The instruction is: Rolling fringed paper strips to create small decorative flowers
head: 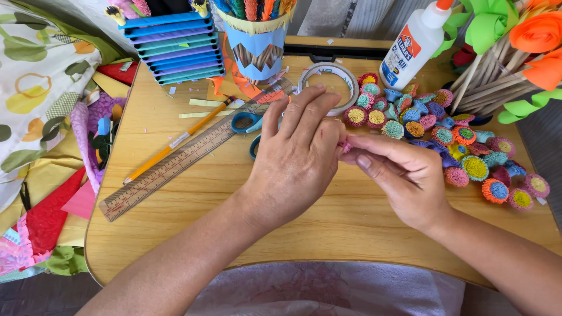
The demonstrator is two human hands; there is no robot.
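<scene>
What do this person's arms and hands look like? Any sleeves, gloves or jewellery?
Both forearms are bare right down to the bottom edge of the picture, so no sleeves show. The left hand and the right hand wear no gloves. No rings, watch or bracelets can be seen on the fingers or wrists in view. The nails are short and unpainted.

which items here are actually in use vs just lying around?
In use:
- left hand and right hand, pinching a small pink paper piece between them

Lying about:
- pile of rolled paper flowers
- tape roll
- glue bottle
- ruler
- pencil
- scissors, partly hidden by the left hand
- wooden tray table
</scene>
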